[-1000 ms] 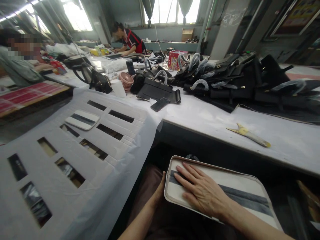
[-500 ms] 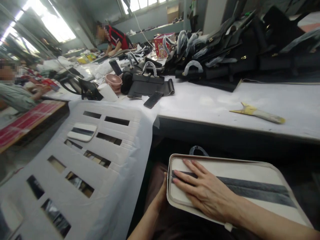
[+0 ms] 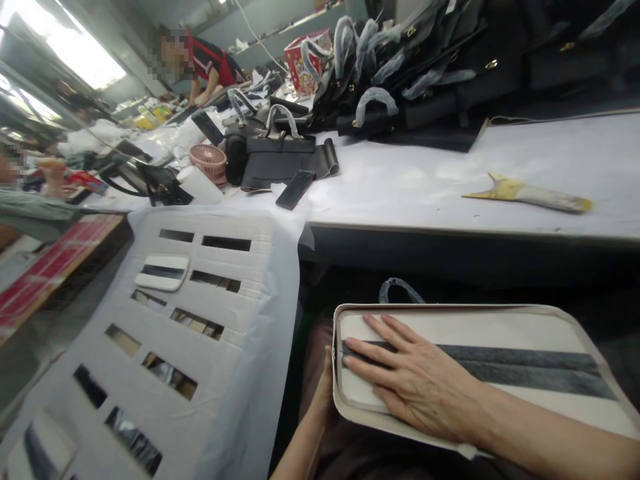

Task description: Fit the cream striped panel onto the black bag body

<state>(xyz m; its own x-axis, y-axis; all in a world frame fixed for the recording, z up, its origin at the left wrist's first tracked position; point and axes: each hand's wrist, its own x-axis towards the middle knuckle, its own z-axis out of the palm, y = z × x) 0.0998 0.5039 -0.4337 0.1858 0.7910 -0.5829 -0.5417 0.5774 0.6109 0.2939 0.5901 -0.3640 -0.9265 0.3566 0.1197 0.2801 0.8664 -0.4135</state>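
- Rests left hand (image 3: pixel 324 393) against left rim of cream rectangular panel with dark-grey stripes (image 3: pixel 500 327), above brown-clothed lap (image 3: pixel 314 343); cannot tell grip.
- Lays right hand (image 3: pixel 417 375) flat on top, fingers spread.
- Could tilt panel through lopsided pressing.

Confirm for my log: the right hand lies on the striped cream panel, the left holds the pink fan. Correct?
Not the pink fan: the head view shows the left hand at the striped cream panel's left end. The right hand does lie on it.
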